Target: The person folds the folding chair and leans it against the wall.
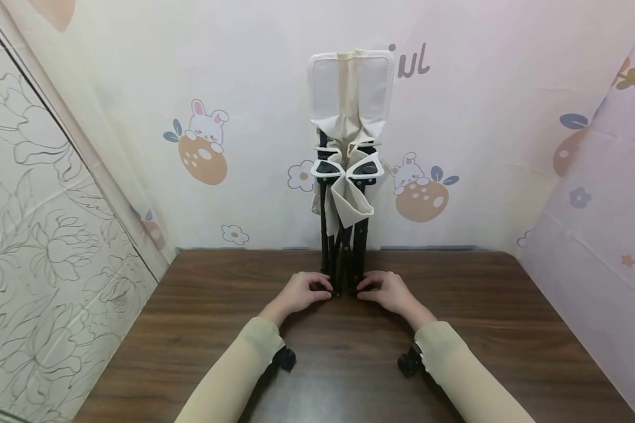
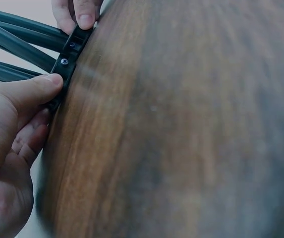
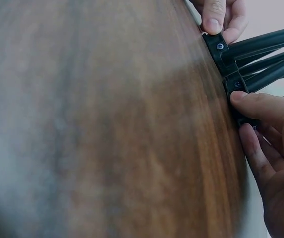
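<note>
A folded camp chair (image 1: 345,141) stands upright near the far edge of the table, its cream fabric bunched at the top above black tubular legs. My left hand (image 1: 300,292) pinches the black foot piece on its left side, thumb in front and fingers behind. Mirroring it, my right hand (image 1: 387,292) pinches the foot piece on the right. In the left wrist view the left thumb (image 2: 50,82) presses beside a screw on the black foot bracket (image 2: 65,62). The right wrist view has the right thumb (image 3: 246,97) on the neighbouring bracket (image 3: 233,82).
The brown wood-grain table (image 1: 349,364) extends toward me under both forearms. Behind it hangs a pale curtain (image 1: 264,88) printed with rabbits and fruit. A floral-patterned panel (image 1: 47,235) stands at the left. Dark wrist cameras (image 1: 286,358) sit below the cuffs.
</note>
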{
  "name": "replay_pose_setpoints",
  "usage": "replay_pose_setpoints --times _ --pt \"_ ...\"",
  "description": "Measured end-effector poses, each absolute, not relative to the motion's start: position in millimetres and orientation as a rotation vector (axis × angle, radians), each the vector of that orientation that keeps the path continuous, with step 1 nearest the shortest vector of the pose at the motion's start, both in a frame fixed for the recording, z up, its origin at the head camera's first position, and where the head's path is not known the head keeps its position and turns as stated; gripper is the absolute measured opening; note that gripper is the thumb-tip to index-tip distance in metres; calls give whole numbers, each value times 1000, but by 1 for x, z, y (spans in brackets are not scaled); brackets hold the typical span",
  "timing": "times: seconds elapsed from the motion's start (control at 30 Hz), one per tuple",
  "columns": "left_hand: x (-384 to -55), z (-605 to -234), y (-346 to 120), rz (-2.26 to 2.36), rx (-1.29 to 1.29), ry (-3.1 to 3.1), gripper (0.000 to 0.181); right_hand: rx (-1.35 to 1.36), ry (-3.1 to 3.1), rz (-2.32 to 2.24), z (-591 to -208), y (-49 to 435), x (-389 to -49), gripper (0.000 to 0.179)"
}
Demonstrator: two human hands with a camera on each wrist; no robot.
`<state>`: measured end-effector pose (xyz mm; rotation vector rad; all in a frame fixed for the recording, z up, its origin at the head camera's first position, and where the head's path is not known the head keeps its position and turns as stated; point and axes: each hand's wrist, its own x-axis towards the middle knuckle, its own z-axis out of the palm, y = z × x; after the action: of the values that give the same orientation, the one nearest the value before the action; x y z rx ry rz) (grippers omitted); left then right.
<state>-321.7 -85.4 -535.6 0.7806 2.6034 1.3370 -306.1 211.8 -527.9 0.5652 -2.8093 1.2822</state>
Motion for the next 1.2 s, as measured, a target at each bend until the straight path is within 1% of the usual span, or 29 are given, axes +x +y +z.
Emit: replay_pose_setpoints --times 1.2 --pt "-339 -540 -85 1238 803 2695 7 542 -2819 1252 -532 207 -320 7"
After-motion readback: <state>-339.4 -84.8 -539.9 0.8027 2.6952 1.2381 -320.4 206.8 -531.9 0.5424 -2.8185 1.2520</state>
